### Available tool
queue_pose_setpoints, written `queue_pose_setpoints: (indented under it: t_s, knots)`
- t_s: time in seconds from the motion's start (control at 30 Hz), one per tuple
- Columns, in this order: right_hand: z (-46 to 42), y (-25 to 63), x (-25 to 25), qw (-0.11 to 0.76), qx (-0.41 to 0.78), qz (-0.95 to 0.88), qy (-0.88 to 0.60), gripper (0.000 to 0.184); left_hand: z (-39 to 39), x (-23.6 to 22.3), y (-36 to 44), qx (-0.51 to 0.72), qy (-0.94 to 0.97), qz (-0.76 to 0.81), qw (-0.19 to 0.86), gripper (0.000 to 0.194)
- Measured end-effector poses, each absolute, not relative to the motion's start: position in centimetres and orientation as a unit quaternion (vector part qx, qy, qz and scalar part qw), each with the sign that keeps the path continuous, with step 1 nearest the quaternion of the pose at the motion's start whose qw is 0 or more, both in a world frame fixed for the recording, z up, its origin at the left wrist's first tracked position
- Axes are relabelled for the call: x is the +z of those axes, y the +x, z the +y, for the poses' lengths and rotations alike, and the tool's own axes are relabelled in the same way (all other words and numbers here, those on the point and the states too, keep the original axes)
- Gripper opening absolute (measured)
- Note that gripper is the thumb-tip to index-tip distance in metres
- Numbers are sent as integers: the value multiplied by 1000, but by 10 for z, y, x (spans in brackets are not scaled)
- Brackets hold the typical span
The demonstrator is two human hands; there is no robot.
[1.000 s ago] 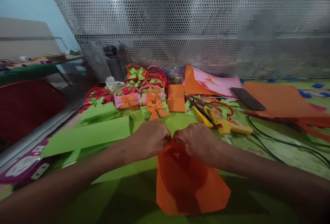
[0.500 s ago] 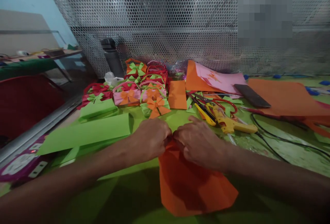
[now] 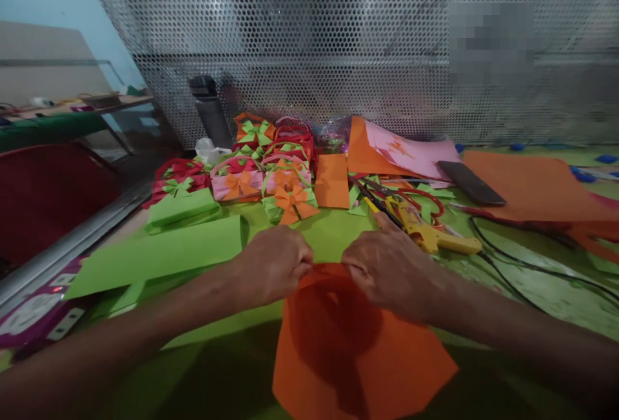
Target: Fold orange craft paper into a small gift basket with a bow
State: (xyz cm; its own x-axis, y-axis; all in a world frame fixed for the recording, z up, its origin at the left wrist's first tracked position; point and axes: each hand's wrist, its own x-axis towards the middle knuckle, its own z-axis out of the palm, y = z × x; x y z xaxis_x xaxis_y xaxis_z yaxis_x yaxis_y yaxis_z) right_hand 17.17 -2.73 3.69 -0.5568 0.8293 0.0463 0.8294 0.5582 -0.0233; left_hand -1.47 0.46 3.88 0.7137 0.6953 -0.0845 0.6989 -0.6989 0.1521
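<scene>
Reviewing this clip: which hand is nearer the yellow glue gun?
Right. The right hand is just in front of the yellow glue gun, slightly left; the left hand is farther left.

Orange sheet [image 3: 360, 352] — far edge curled

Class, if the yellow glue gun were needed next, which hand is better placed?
Probably the right hand: it is nearer the glue gun than the left hand. Both are holding the orange sheet.

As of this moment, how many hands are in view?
2, both gripping the far edge of the orange sheet: the left hand toward its left end, the right hand toward its right. Any behind the perforated panel may be hidden.
</scene>
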Motion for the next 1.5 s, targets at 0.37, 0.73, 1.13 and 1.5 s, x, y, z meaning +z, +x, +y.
queue_pose_setpoints:
  t_s: [0.37, 0.73, 1.13, 1.5]
  knots:
    - [-23, 182, 32, 35, -28, -892, -449, 26, 5, 40, -20, -16, 923, 378, 69, 26]
    - [-27, 168, 44, 65, -95, -901, -419, 15, -4, 66, 3, 151, 910, 361, 134, 51]
    - [-19, 187, 57, 434, 113, -782, -432, 19, 21, 52, -10, 273, 897, 327, 120, 22]
    - [-15, 183, 29, 500, 132, -766, -383, 9, 24, 34, -24, 469, 842, 244, 103, 35]
